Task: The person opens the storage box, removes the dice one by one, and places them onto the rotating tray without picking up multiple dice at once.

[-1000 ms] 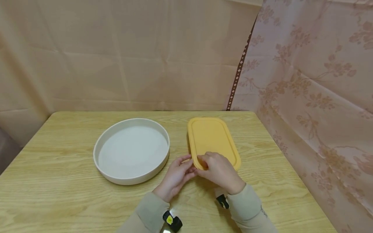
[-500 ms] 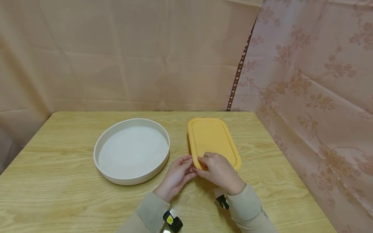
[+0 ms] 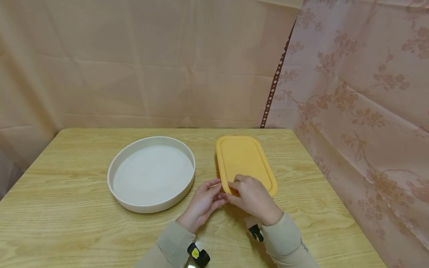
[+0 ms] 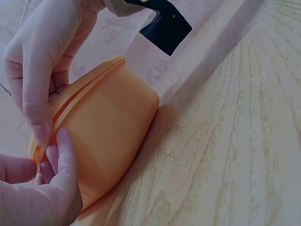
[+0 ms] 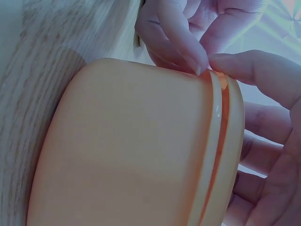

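A yellow rectangular food storage box (image 4: 110, 122), with its yellow lid (image 3: 239, 156) on top, stands on the table at the right of the head view. My left hand (image 3: 202, 204) holds the box by its near left corner, thumb against the wall just under the rim. At that same corner my right hand (image 3: 251, 195) pinches the lid's edge, thumb below and curled fingers over the top. A narrow slit runs between lid and rim in both wrist views. The fingertips of both hands meet at the corner; the box's inside is hidden.
A large round white tray (image 3: 152, 173) with a low wall stands left of the box. Both rest on a wood-grain table (image 3: 67, 230). A beige curtain (image 3: 161, 67) hangs behind, and a pink floral cloth (image 3: 368, 111) is at the right.
Almost nothing differs. Both hands keep their places at the box's near left corner, with the right fingers shifted very slightly on the lid.
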{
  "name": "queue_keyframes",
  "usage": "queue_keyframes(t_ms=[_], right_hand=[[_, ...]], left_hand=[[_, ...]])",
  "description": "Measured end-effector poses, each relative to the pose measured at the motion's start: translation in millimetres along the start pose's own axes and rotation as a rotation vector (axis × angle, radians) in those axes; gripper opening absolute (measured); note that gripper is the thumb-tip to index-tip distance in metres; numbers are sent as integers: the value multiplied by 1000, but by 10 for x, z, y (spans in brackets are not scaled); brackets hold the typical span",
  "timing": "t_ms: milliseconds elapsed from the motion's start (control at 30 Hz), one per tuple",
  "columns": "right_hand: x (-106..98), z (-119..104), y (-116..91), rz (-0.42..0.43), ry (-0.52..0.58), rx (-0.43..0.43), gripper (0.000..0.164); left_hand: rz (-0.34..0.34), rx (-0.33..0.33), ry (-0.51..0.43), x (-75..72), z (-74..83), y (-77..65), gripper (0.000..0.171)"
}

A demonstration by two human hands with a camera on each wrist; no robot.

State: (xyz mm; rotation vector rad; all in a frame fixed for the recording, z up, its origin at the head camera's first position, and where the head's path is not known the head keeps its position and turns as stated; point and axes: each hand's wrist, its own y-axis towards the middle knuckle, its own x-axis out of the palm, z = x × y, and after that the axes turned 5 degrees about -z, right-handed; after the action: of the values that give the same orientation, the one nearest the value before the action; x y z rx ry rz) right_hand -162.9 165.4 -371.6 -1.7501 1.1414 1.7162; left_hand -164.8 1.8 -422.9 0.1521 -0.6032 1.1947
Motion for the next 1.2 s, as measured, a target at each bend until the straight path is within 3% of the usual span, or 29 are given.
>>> queue_keyframes(t_ms=[467,867,1200], right_hand=[[-92,-14,-30,99,-120,23,25],[-237,56,-47,304,7,-29,19],[-300,202,-98,530,124,15,15]], left_hand=[[11,17,15,15,-27,11,48],[18,24,1,38,-21,19,47],[29,6,-9,41,-11,11,49]])
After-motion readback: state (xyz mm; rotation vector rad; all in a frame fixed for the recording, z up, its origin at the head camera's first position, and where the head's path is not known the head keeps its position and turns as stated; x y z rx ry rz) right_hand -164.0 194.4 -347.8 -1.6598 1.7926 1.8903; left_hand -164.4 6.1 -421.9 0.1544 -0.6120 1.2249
